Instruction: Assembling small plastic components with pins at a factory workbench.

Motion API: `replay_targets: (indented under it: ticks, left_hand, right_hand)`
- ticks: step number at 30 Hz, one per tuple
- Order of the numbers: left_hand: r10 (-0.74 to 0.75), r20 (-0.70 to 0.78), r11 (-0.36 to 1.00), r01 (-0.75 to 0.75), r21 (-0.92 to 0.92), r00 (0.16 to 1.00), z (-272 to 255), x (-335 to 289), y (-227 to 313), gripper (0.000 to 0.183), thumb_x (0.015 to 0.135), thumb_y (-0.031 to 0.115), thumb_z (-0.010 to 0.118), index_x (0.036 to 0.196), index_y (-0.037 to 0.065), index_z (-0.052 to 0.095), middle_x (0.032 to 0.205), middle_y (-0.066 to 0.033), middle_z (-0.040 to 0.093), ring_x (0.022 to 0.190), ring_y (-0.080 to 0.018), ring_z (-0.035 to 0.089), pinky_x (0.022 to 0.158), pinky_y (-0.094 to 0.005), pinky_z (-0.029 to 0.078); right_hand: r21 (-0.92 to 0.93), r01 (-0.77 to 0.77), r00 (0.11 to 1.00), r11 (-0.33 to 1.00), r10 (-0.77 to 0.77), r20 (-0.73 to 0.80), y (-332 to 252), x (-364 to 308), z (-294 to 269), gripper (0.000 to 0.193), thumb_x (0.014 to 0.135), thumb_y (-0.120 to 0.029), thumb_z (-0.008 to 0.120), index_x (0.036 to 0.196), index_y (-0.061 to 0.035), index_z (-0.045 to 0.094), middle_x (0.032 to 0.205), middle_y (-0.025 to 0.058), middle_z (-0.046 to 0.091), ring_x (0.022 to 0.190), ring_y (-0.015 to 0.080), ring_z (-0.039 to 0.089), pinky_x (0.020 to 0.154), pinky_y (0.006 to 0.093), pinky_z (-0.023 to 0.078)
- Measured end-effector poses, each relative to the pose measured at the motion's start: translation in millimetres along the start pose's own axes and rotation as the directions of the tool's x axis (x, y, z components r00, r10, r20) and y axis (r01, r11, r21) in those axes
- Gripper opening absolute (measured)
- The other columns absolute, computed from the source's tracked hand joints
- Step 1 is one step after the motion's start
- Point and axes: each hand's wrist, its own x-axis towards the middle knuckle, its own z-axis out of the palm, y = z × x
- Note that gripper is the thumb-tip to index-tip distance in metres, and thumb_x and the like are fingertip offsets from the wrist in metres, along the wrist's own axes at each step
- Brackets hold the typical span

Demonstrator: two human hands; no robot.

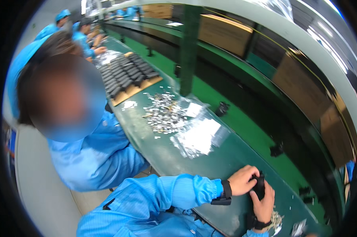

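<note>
Between my two hands is a small black part (259,188), held just above the green table; its exact kind is hidden by my fingers. My left hand (242,179) grips it from the left and top, thumb and fingers bent against it. On its right side my right hand (264,203) closes round it, thumb lying along the near face. Close to my right wrist, a pile of small pale pieces (276,221) lies on the table.
Further along the green table (147,136) are clear plastic bags (200,136), a heap of small metallic pieces (164,114), and a board with rows of black parts (127,75). A co-worker in blue (95,154) sits at my left. Cardboard boxes (226,34) stand on the shelf.
</note>
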Motion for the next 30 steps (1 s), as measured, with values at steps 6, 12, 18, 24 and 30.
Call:
replay_targets:
  ticks: [6, 12, 18, 24, 30]
  left_hand:
    - [-0.024, 0.079, 0.994, 0.032, -0.105, 0.997, -5, 4, 6, 0.019, 0.097, 0.012, 0.066, 0.111, 0.003, 0.057, 0.108, -0.0119, 0.061, 0.093, -0.0205, 0.066, 0.076, -0.0337, 0.056]
    - [-0.139, 0.187, 0.939, 0.189, -0.288, 0.973, -11, 4, 14, 0.019, 0.1, 0.013, 0.066, 0.113, 0.002, 0.057, 0.106, -0.0073, 0.066, 0.084, -0.0129, 0.069, 0.071, -0.0294, 0.054]
    - [-0.122, -0.001, 0.99, 0.122, -0.069, 0.993, -3, 2, -4, 0.031, 0.095, 0.003, 0.065, 0.124, 0.005, 0.056, 0.127, -0.0131, 0.059, 0.122, -0.0257, 0.058, 0.09, -0.0364, 0.057]
    - [0.123, -0.023, 0.948, -0.111, 0.298, 0.992, -11, 2, 11, 0.035, 0.088, 0.003, 0.063, 0.123, 0.005, 0.058, 0.124, -0.0129, 0.058, 0.121, -0.0284, 0.056, 0.095, -0.0382, 0.053]
    - [-0.044, 0.117, 0.997, 0.037, 0.068, 0.992, -16, 0, 16, 0.028, 0.09, 0.004, 0.064, 0.118, 0.003, 0.062, 0.116, -0.0124, 0.062, 0.104, -0.0268, 0.065, 0.092, -0.038, 0.054]
  right_hand:
    - [0.051, 0.052, 0.999, 0.997, -0.051, -0.019, -26, -1, -19, 0.041, 0.093, -0.02, 0.076, 0.125, 0.0019, 0.066, 0.119, 0.0247, 0.068, 0.109, 0.0412, 0.065, 0.098, 0.0442, 0.05]
    - [0.174, 0.047, 0.996, 0.984, -0.032, -0.087, -15, 0, -24, 0.041, 0.092, -0.02, 0.078, 0.124, 0.002, 0.066, 0.116, 0.0225, 0.069, 0.103, 0.0361, 0.068, 0.094, 0.0408, 0.053]
    - [0.337, -0.067, 0.993, 0.939, 0.095, -0.066, 6, 0, -10, 0.049, 0.075, -0.01, 0.086, 0.118, 0.0018, 0.065, 0.122, 0.0198, 0.067, 0.111, 0.0365, 0.064, 0.101, 0.0418, 0.05]
    - [0.153, -0.027, 0.999, 0.988, 0.021, 0.044, -16, 1, -32, 0.043, 0.091, -0.019, 0.078, 0.126, 0.0001, 0.064, 0.115, 0.0199, 0.068, 0.1, 0.0335, 0.067, 0.089, 0.0397, 0.053]
    - [0.11, 0.143, 0.99, 0.984, -0.142, -0.016, -14, 1, -24, 0.04, 0.091, -0.016, 0.077, 0.126, -0.0005, 0.065, 0.114, 0.0183, 0.067, 0.091, 0.0298, 0.066, 0.081, 0.0383, 0.054]
